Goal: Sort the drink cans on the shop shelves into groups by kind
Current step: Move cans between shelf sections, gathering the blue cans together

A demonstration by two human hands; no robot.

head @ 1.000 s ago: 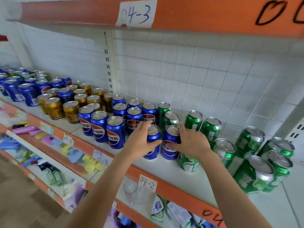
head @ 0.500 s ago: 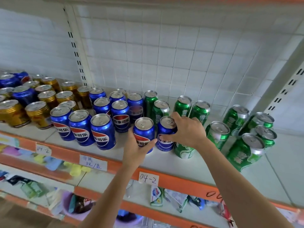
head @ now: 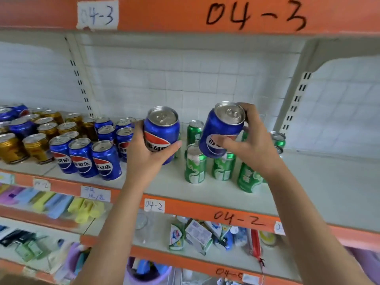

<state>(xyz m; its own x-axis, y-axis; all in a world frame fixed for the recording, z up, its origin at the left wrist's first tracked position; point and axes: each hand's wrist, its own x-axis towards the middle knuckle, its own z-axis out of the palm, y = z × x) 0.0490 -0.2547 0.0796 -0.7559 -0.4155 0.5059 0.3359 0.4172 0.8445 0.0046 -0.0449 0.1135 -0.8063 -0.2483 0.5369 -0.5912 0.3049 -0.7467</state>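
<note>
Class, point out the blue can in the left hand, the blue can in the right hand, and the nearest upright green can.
Left hand's blue metal can (head: 159, 132), head view, side label.
Right hand's blue metal can (head: 220, 131), head view, blue side.
Nearest upright green metal can (head: 195, 167), head view, front wall.

Light: bright, soft and even across the white tiled wall (head: 185, 79); its source is out of view.
Shadows: faint, pooled beneath the orange shelf edge (head: 205, 15) overhead.
Glare: pale sheen on the silver can tops (head: 162, 118).
Blur: lower shelf goods (head: 51, 204) smeared at left; centre mostly sharp.
Distortion: wide-angle bend; the slotted upright (head: 296, 99) leans, shelf lines curve toward the corners.
</note>
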